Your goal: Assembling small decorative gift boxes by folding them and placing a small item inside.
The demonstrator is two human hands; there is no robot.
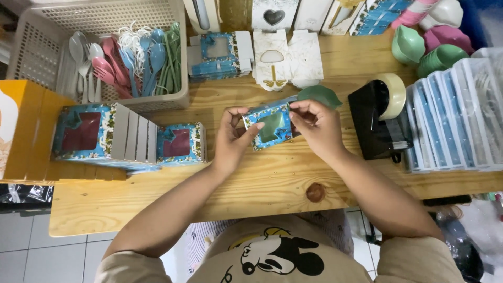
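I hold a small blue patterned gift box (268, 127) with a clear window above the wooden table (262, 178). My left hand (233, 140) grips its left side. My right hand (314, 126) pinches its right end at the top edge. A green leaf-shaped dish shows through the window, and its tip (320, 95) sticks out beyond the box on the right, behind my right fingers.
A row of finished blue boxes (126, 137) lies at the left beside an orange carton (26, 131). A beige basket (99, 52) holds coloured plastic cutlery. Flat box blanks (285, 57) lie behind. A black tape dispenser (380, 118), stacked flat boxes (450, 120) and leaf dishes (435, 47) fill the right.
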